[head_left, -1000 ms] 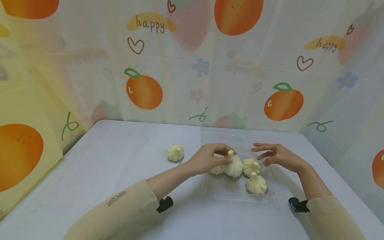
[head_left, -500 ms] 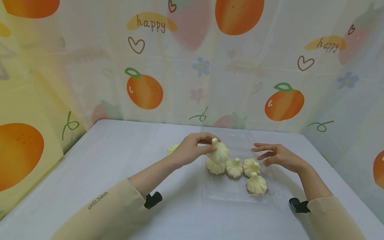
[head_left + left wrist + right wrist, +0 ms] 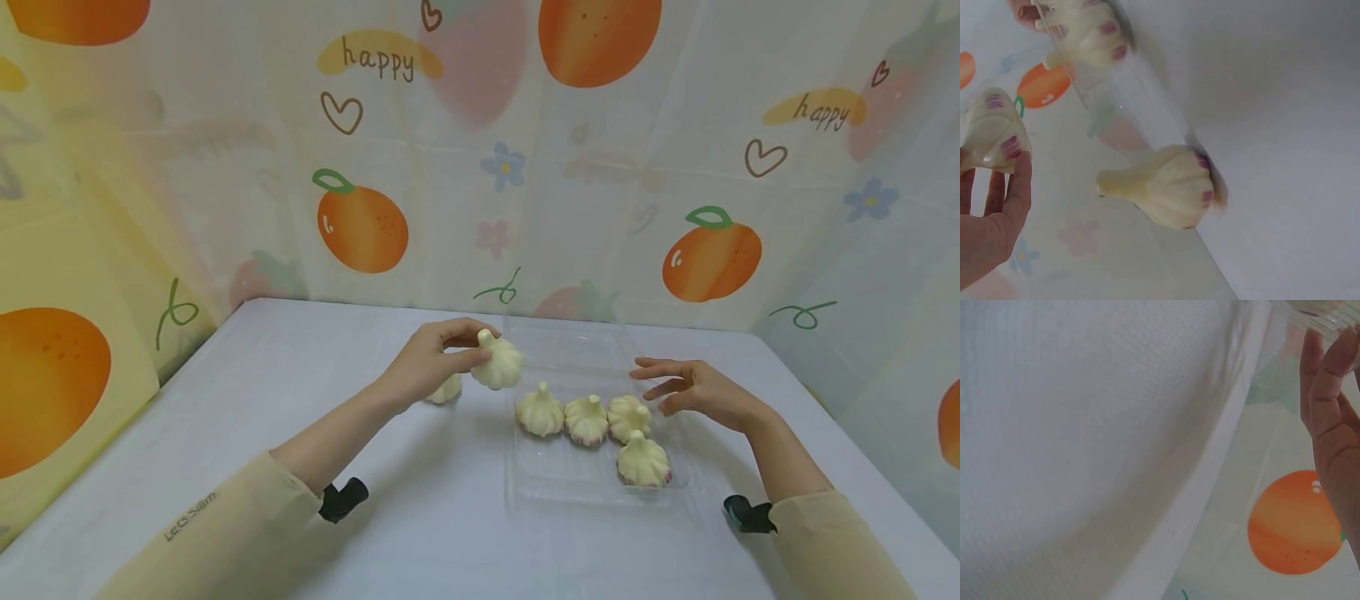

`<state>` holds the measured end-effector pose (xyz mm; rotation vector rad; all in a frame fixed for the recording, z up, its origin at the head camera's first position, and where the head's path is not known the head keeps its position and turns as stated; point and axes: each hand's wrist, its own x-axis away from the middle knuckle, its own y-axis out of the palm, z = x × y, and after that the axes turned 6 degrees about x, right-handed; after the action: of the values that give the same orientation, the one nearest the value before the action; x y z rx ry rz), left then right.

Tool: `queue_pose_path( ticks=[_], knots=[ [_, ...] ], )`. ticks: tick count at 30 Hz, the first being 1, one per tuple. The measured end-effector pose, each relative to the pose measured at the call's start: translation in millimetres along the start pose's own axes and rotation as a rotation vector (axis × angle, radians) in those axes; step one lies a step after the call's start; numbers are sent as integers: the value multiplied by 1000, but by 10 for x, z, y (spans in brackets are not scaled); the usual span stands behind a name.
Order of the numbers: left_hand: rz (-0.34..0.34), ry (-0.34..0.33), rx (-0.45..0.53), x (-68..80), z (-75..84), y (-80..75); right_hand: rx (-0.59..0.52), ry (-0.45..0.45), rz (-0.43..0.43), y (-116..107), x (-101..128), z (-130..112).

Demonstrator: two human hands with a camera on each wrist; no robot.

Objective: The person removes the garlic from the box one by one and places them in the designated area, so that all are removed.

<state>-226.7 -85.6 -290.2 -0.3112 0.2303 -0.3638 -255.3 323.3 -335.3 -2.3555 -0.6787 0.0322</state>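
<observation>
My left hand grips a pale garlic bulb by its neck, in the air left of a clear plastic box. Purple patches mark the held bulb's underside in the left wrist view. Behind that hand, a loose garlic bulb sits on the table, partly hidden; the left wrist view shows this bulb standing upright. Several garlic bulbs lie in the box, most in a row and one in front at right. My right hand, fingers loosely extended, is at the box's right side and holds nothing.
The box's transparent lid lies folded back toward the rear of the white table. A fruit-printed curtain hangs along the table's back and sides. Dark wrist cameras are strapped at both sleeves.
My left hand has lifted the garlic bulb from among those in the box and carried it leftward, past the box's left edge. My right hand stays almost still.
</observation>
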Motion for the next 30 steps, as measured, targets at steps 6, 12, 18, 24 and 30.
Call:
queue_pose_path(
  ticks=[6,12,18,24,30],
  knots=[
    [24,11,14,46,-34,-149,5,-9,-3,4,7,-14],
    [50,10,25,96,-60,-295,6,-7,-3,-2,7,-12],
    [62,-21,9,142,-116,-416,16,-3,-4,-8,-6,1],
    [89,-45,-4,185,-204,-534,8,-11,-7,-10,-6,17],
    [120,-67,-18,224,-305,-656,-9,-1,-13,-4,-5,31]
  ],
)
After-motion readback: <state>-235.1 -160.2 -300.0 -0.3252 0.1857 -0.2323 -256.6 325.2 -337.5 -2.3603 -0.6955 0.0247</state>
